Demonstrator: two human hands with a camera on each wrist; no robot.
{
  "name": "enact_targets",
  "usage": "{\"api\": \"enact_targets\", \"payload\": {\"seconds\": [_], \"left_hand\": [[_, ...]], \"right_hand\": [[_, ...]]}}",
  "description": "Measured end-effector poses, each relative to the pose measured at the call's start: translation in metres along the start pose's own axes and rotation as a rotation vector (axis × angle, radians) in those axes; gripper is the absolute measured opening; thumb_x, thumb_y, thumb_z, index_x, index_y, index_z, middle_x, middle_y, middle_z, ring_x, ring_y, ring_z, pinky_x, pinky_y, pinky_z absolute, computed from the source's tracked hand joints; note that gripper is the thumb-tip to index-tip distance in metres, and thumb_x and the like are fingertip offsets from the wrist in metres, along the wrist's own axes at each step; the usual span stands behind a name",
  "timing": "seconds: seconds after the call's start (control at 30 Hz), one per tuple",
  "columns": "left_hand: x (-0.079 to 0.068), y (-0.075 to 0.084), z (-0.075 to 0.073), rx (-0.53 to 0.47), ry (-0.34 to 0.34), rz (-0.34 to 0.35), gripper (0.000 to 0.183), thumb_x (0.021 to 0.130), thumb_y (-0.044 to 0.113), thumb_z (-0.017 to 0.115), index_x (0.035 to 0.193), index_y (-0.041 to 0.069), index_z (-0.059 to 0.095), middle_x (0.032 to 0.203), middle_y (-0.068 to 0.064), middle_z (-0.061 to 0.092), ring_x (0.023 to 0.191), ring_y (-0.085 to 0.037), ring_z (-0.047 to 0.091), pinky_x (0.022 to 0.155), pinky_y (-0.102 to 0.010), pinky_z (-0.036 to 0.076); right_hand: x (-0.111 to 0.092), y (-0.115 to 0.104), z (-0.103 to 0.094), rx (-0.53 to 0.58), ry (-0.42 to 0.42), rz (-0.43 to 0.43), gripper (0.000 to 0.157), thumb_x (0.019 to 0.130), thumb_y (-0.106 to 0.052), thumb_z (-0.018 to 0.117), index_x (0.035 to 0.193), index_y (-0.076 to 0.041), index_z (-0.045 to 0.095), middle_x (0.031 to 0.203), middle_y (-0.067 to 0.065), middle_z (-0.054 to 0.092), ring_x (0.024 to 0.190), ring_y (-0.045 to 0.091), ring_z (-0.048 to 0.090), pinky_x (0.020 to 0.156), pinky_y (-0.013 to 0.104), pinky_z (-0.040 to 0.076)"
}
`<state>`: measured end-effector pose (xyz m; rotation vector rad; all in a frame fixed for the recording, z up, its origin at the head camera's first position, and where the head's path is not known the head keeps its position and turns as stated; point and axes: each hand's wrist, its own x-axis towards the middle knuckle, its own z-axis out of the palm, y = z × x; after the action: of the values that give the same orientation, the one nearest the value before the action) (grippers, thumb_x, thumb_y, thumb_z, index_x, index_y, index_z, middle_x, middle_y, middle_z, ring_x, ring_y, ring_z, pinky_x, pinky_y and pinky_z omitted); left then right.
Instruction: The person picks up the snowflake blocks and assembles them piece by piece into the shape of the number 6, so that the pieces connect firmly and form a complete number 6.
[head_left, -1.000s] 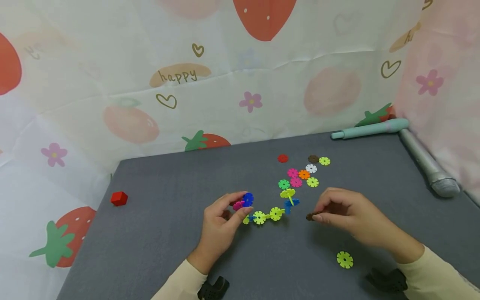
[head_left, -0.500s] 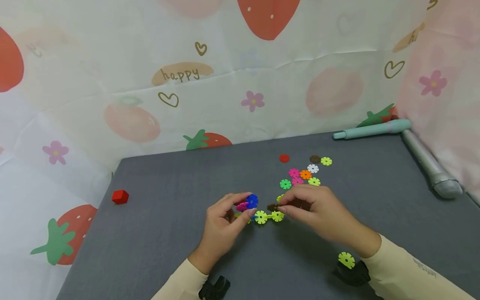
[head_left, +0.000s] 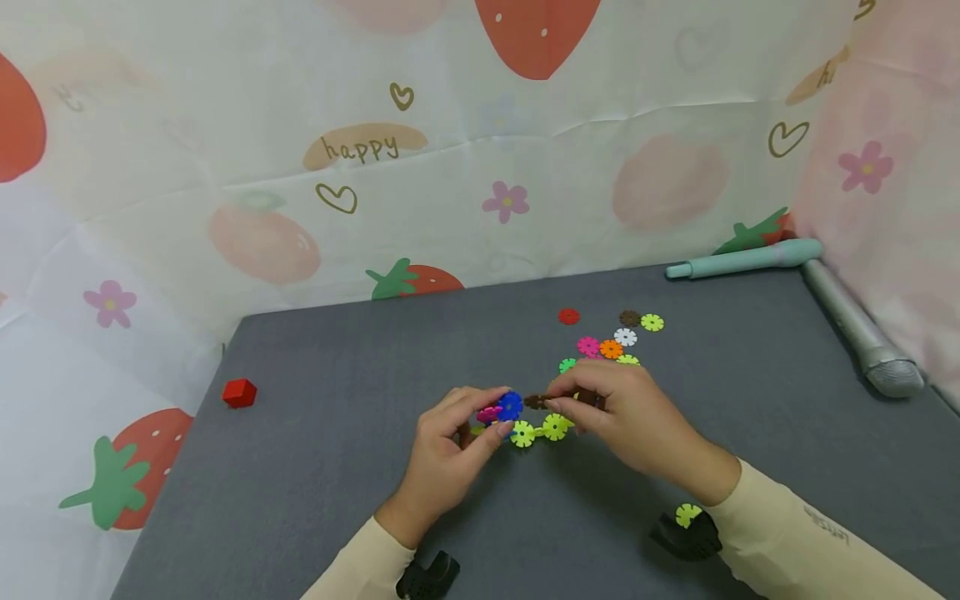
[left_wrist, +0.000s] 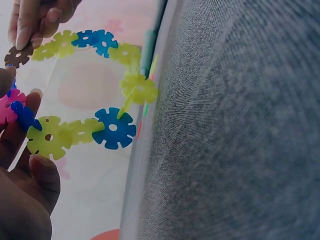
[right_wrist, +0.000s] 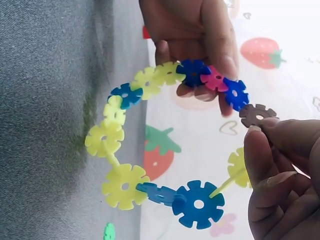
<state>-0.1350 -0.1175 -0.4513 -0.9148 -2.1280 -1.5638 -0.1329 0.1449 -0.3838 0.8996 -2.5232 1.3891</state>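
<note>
Fingers (right_wrist: 267, 162) of the right hand (head_left: 637, 425) pinch a brown disc (right_wrist: 248, 114) by its edge, beside the dark blue disc (right_wrist: 239, 100) that ends the chain (right_wrist: 115, 192). Rims of the two discs meet; whether they are slotted together cannot be determined. Fingers of the left hand (head_left: 438, 454) grip the chain about its pink disc (right_wrist: 212, 81). The chain, made of notched discs, curves in a ring between both hands, over the table (head_left: 337, 350); contact of its lower part with the tabletop is unconfirmed. One yellow disc (right_wrist: 240, 165) of the chain is partly hidden by the right hand.

Beyond the chain: loose discs, among them red (head_left: 569, 317), white (head_left: 626, 337) and orange (head_left: 611, 349). Nearer the person than the chain: a loose yellow-green disc (head_left: 686, 512), partly covered by a black device (head_left: 688, 540) at the right wrist. Well left of the chain: a red block (head_left: 240, 393). Well right of the chain and beyond it: a silver microphone (head_left: 862, 325) and a mint-green rod (head_left: 742, 259).
</note>
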Motion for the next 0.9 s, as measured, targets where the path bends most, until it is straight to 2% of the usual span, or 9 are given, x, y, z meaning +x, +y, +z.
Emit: {"api": "enact_targets", "payload": {"seconds": [0.2, 0.4, 0.6, 0.77, 0.9], "left_hand": [[0.0, -0.002, -0.001, 0.019, -0.013, 0.018, 0.038, 0.096, -0.001, 0.082, 0.133, 0.003, 0.076, 0.115, 0.0, 0.075, 0.082, -0.015, 0.055, 0.053, -0.03, 0.045], [0.001, -0.001, -0.001, 0.019, -0.01, 0.016, 0.038, 0.096, -0.003, 0.081, 0.133, 0.004, 0.077, 0.115, 0.0, 0.075, 0.081, -0.015, 0.054, 0.054, -0.031, 0.044], [0.002, 0.001, 0.0, 0.007, -0.003, 0.015, 0.038, 0.096, -0.003, 0.081, 0.133, 0.005, 0.078, 0.115, 0.0, 0.076, 0.082, -0.016, 0.056, 0.056, -0.028, 0.045], [0.003, 0.003, 0.001, 0.0, 0.001, 0.02, 0.038, 0.096, -0.005, 0.081, 0.132, 0.004, 0.078, 0.115, -0.001, 0.077, 0.085, -0.018, 0.057, 0.056, -0.027, 0.046], [0.004, 0.006, 0.001, 0.018, -0.01, 0.037, 0.039, 0.095, -0.004, 0.081, 0.132, 0.004, 0.078, 0.114, -0.001, 0.078, 0.088, -0.019, 0.059, 0.058, -0.026, 0.045]], "right_hand": [[0.004, -0.001, 0.0, 0.024, -0.012, 0.003, 0.014, 0.098, -0.002, 0.082, 0.102, -0.016, 0.082, 0.084, -0.014, 0.067, 0.066, 0.017, 0.065, 0.057, 0.031, 0.053], [0.005, -0.001, 0.001, 0.064, -0.003, 0.025, 0.015, 0.098, -0.001, 0.082, 0.103, -0.015, 0.082, 0.087, -0.013, 0.071, 0.068, 0.012, 0.068, 0.059, 0.032, 0.056], [0.008, -0.005, 0.002, 0.076, -0.028, 0.058, 0.013, 0.097, -0.002, 0.082, 0.102, -0.014, 0.084, 0.087, -0.013, 0.073, 0.069, 0.013, 0.07, 0.06, 0.032, 0.056], [0.01, -0.007, 0.001, 0.027, -0.045, 0.037, 0.014, 0.097, -0.001, 0.082, 0.099, -0.015, 0.084, 0.088, -0.014, 0.073, 0.069, 0.012, 0.069, 0.061, 0.032, 0.055], [0.012, -0.008, -0.002, -0.045, -0.073, -0.013, 0.012, 0.097, -0.002, 0.083, 0.099, -0.013, 0.084, 0.088, -0.014, 0.072, 0.069, 0.012, 0.069, 0.061, 0.03, 0.055]]}}
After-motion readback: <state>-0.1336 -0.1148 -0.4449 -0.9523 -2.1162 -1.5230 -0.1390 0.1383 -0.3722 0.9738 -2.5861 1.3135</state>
